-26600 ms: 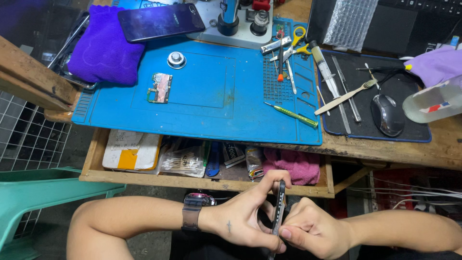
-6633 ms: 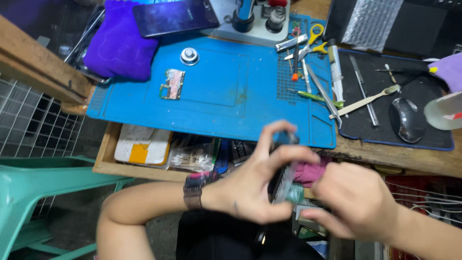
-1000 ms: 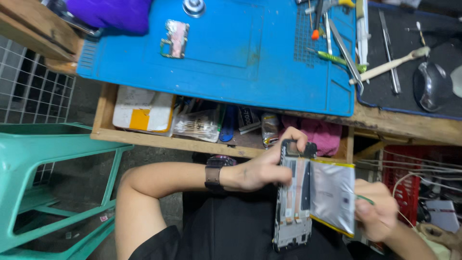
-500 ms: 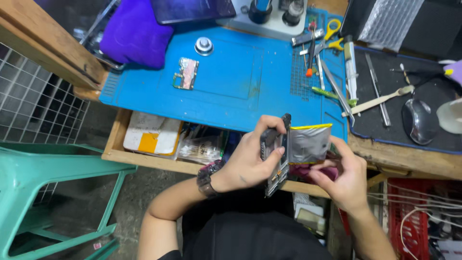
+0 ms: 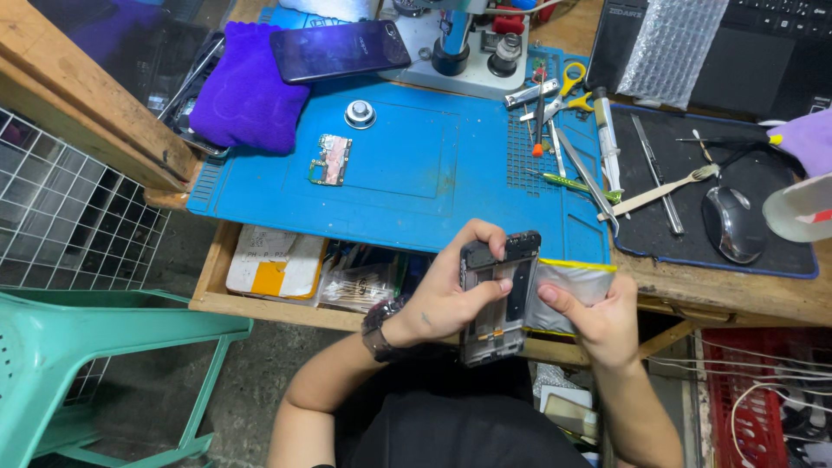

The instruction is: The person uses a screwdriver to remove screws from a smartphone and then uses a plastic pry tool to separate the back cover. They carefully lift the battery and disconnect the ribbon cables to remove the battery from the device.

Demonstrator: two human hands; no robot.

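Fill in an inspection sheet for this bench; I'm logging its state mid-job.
Surface: blue mat on a wooden bench.
Job's things: opened phone; silver battery beside it.
Clutter: circuit board, purple cloth, dark phone, tweezers, scissors, mouse.
Grippers: left hand holds the phone; right hand grips the battery.
Cables: white wires lower right.
Surroundings: green chair, wire grid.

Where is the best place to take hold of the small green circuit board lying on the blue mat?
Probably the two long edges of the small green circuit board, coming from above. It lies flat and alone on the blue mat, its long axis pointing away from the person, so thumb and finger can pinch across its narrow width.
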